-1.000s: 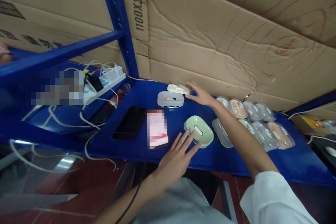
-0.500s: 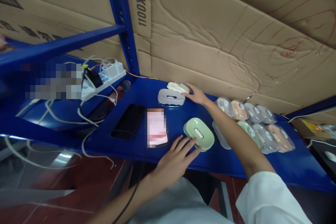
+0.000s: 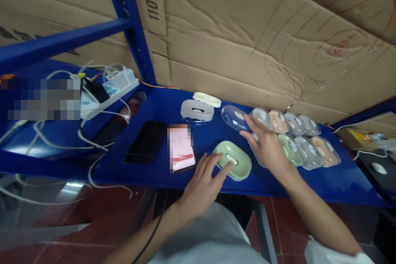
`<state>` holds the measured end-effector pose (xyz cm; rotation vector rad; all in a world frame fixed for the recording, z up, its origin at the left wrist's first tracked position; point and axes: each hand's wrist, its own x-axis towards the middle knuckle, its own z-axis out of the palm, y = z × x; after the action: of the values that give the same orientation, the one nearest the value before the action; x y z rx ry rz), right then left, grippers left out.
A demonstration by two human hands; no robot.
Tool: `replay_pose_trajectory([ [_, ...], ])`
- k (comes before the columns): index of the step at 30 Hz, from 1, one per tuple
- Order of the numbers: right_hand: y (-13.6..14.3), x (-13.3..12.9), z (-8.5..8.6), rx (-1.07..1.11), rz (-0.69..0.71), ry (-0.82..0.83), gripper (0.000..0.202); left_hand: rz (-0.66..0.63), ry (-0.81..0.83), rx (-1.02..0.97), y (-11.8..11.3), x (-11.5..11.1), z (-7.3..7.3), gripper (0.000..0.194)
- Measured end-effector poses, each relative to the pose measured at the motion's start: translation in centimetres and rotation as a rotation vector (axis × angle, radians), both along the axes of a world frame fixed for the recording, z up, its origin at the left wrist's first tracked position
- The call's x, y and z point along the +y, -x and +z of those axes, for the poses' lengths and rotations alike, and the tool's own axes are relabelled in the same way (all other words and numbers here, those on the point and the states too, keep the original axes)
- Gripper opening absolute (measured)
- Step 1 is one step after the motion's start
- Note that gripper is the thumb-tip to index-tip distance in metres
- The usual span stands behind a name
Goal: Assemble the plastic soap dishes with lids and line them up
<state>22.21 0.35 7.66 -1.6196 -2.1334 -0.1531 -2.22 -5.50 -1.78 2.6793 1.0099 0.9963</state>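
A light green soap dish (image 3: 243, 166) with a pale oval insert lies near the shelf's front edge. My left hand (image 3: 206, 181) rests at its left side, fingers spread and touching it. My right hand (image 3: 266, 142) grips a clear plastic lid (image 3: 233, 119) with a round label, held over the blue surface. Behind and to the left sit a grey dish (image 3: 197, 111) and a cream tray (image 3: 207, 99). Under my right hand, another clear piece is partly hidden.
Several lidded dishes (image 3: 290, 150) in grey, peach and green stand in rows at the right. A dark phone (image 3: 146, 142) and a lit phone (image 3: 181, 148) lie left. White cables and a power strip (image 3: 108, 95) are farther left; cardboard (image 3: 216, 41) stands behind.
My right hand has come from the cream tray toward the front right, carrying the clear lid. My left hand stays at the green dish, which has shifted slightly in view.
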Motion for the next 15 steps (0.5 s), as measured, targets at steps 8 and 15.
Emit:
replay_pose_trajectory([
  [8,3.1,-11.7,-5.6,-0.214,-0.126,-0.04,0.054,0.06,0.138,-0.081,-0.5,0.0,-0.4,0.058],
  [15,2.3,-11.0,-7.1,-0.067,0.1,-0.019,0.07,0.093,0.183,-0.105,-0.4,0.2,-0.8,0.052],
])
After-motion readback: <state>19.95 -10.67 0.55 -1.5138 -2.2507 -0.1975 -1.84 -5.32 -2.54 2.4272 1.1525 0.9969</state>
